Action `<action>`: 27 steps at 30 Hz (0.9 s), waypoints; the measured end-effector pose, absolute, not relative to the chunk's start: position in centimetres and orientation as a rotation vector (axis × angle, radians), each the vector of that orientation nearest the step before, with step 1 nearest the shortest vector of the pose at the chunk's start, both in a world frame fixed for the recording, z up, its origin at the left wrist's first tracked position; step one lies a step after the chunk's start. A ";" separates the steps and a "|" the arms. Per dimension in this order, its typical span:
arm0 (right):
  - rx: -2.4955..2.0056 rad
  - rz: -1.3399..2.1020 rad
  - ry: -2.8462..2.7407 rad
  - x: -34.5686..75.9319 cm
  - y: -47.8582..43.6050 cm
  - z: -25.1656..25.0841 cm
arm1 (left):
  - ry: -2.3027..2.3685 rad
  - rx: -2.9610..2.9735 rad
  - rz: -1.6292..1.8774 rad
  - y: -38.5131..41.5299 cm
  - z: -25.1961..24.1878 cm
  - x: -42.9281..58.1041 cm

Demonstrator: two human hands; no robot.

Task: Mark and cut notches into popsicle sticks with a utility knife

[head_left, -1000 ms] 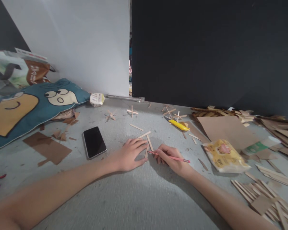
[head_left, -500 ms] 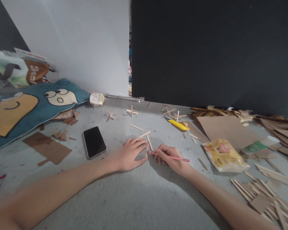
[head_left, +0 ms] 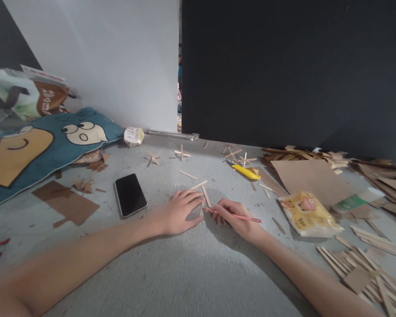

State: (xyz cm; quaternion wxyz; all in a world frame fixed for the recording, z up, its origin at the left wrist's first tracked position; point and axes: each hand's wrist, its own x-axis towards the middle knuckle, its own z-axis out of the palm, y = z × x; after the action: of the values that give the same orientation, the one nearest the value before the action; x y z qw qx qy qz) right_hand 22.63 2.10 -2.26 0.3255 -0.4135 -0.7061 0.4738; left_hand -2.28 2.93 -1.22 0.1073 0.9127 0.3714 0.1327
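My right hand [head_left: 232, 218] is closed around a pink pencil [head_left: 246, 218], whose tip points left at a short wooden craft stick [head_left: 201, 208]. That stick lies on the grey tabletop [head_left: 191, 273] between the thumb and index finger of my left hand [head_left: 183, 213], which holds it down at its ends. The other left fingers are stretched out flat. Just beyond the fingertips lies another wooden stick [head_left: 206, 196], with a further stick [head_left: 198, 185] meeting its far end at an angle. Whether the pencil tip touches the held stick I cannot tell.
A black phone [head_left: 130, 195] lies left of my left hand. Beyond are small stick crosses [head_left: 181, 153] and a yellow utility knife [head_left: 246, 171]. At right are a yellow tissue pack [head_left: 308, 214], a glue bottle [head_left: 358, 200] and piled sticks [head_left: 359, 273]. A blue cushion [head_left: 56, 141] sits left.
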 end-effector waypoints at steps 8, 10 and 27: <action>-1.085 1.252 -1.836 22.5 2.0 -2.0 | 1.084 2.663 0.404 2.9 -1.2 -2.4; -1.081 1.244 -1.844 22.5 2.0 -2.0 | 1.069 2.658 0.435 2.9 -1.3 -2.4; -1.084 1.232 -1.827 22.7 2.4 -3.1 | 1.065 2.681 0.445 3.0 -1.6 -2.4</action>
State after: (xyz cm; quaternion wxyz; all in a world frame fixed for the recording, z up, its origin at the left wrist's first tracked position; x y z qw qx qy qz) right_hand 22.69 2.44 -3.09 0.3363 -0.4156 -0.7007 0.4724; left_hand -2.36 3.04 -1.63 0.1110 0.9129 0.3625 0.1514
